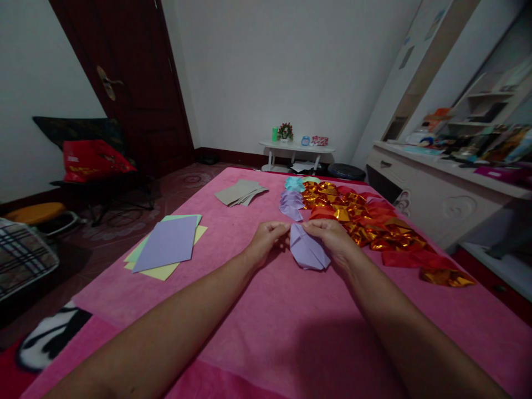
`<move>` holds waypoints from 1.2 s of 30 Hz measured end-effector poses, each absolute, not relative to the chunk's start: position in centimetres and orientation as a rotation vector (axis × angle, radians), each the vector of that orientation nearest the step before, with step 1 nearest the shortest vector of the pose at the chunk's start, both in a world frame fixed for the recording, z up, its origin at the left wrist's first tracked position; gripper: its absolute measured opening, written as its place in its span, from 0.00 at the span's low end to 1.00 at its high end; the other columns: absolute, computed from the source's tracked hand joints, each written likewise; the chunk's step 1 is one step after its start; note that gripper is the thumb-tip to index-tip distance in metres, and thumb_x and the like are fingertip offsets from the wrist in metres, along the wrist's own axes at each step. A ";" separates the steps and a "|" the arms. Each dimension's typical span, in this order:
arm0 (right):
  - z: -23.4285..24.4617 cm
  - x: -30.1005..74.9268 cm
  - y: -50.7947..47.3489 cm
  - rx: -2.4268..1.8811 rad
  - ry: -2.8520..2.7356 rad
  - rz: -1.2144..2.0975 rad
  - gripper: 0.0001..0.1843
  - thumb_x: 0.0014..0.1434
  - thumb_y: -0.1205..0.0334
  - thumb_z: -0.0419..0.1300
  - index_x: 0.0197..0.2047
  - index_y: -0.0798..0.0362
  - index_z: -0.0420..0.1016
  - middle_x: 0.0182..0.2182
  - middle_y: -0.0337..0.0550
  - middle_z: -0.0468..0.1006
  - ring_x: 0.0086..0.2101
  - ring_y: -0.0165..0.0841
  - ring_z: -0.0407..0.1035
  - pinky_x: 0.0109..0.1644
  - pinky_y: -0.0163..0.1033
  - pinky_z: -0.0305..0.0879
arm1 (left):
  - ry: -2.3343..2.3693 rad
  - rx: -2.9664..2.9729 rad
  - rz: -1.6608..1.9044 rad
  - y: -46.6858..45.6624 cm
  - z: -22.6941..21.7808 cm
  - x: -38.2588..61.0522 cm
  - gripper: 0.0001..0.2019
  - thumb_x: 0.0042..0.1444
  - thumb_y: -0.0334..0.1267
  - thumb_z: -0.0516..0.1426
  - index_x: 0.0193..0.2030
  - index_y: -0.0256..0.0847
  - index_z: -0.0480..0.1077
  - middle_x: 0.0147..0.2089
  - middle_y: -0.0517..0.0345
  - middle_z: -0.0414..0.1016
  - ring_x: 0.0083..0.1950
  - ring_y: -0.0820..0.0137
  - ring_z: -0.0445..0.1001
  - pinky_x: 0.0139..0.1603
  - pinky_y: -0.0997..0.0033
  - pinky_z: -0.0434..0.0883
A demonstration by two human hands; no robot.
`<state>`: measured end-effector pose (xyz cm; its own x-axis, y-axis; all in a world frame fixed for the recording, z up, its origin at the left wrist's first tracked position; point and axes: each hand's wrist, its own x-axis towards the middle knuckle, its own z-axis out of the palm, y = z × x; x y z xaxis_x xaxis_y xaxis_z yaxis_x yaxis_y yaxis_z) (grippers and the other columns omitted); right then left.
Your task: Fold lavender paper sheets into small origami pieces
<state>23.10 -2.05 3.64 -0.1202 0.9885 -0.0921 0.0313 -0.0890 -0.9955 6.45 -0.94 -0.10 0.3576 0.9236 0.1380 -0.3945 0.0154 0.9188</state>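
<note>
A folded piece of light purple paper (308,252) with creases across its face is held a little above the pink cloth. My right hand (334,237) pinches its upper right edge between thumb and fingers. At the upper left corner, my left hand (269,238) is closed with thumb and forefinger pressed together on the paper's edge; its other fingertips are partly hidden. Just beyond my hands lie several finished-looking purple folded paper pieces (292,204) in a row, with light blue folded pieces (294,184) behind them.
Red and shiny gold folded pieces (366,221) cover the cloth's right side. Flat purple sheets (168,244) lie over green and yellow ones at left. Greyish sheets (240,193) are fanned out farther back. The pink cloth (233,332) spreads beneath. A white dresser (432,188) stands at right.
</note>
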 end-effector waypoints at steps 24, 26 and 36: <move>3.3 22.4 -2.2 -1.231 -1.318 1.161 0.18 0.40 0.50 0.70 0.27 0.56 0.75 0.20 0.40 0.75 0.19 0.28 0.65 0.22 0.33 0.57 | 0.479 1.036 1.115 -1.2 0.1 6.3 0.19 0.44 0.47 0.67 0.36 0.32 0.77 0.26 0.57 0.73 0.25 0.79 0.67 0.29 0.77 0.64; 3.3 22.4 -2.2 -1.228 -1.303 1.167 0.18 0.40 0.50 0.70 0.27 0.56 0.75 0.21 0.40 0.75 0.19 0.28 0.65 0.22 0.33 0.57 | 0.452 1.043 1.099 -1.2 0.0 6.3 0.19 0.45 0.48 0.66 0.36 0.32 0.77 0.25 0.58 0.71 0.24 0.79 0.66 0.28 0.77 0.63; 4.2 21.9 -2.8 -1.251 -1.418 1.030 0.15 0.40 0.55 0.69 0.26 0.57 0.75 0.19 0.37 0.72 0.18 0.25 0.61 0.20 0.32 0.54 | 0.427 1.023 1.076 -1.4 0.1 6.3 0.19 0.44 0.46 0.67 0.37 0.31 0.78 0.28 0.54 0.75 0.27 0.76 0.70 0.34 0.73 0.68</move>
<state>21.94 -2.84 4.22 -0.0265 0.9925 0.1195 0.1936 0.1223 -0.9734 6.28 -1.37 0.09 0.4531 0.8746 0.1727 -0.5176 0.1004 0.8497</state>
